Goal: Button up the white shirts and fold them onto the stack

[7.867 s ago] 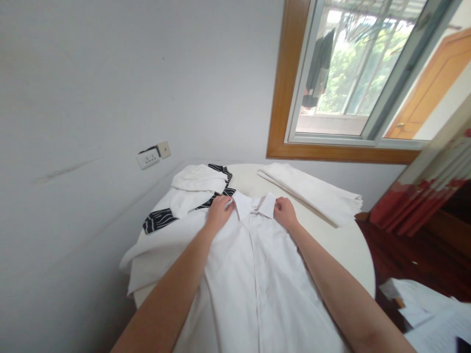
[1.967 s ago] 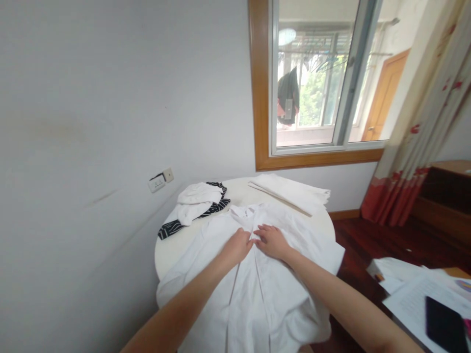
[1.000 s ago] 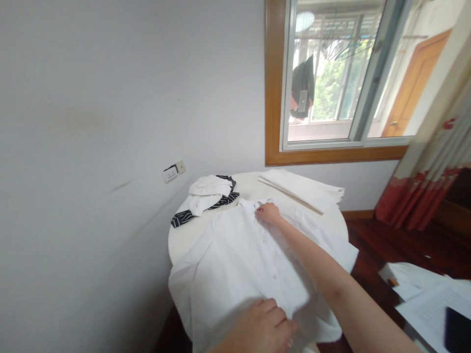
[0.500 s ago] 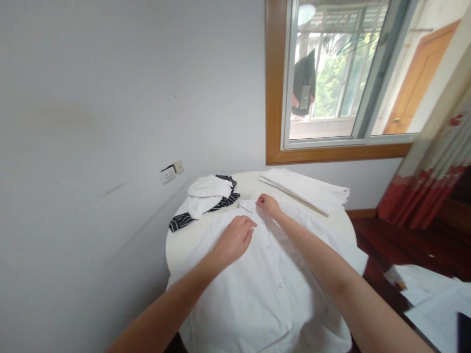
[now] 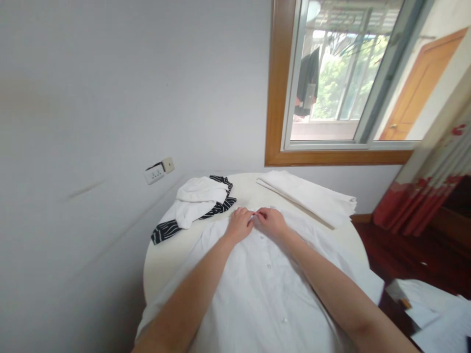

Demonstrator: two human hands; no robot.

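Note:
A white button-up shirt (image 5: 253,289) lies spread over a round cream table (image 5: 162,264), its collar end away from me and its front facing up. Several small buttons run down the middle of it. My left hand (image 5: 240,225) and my right hand (image 5: 271,223) meet near the collar, fingertips pinched together on the shirt's front edge. Exactly which bit of cloth or button sits between the fingers is hidden. The lower part of the shirt drapes toward me, past the table's near side.
At the table's back left lies a bunched white garment (image 5: 200,193) with black-and-white striped cloth. A folded white cloth (image 5: 309,196) rests at the back right. A wall socket (image 5: 154,173), a window, a curtain (image 5: 415,196) and papers (image 5: 430,304) at lower right surround the table.
My left hand has moved up the shirt to meet my right hand, and its loose fingers have closed into a pinch. My right hand has come slightly nearer me.

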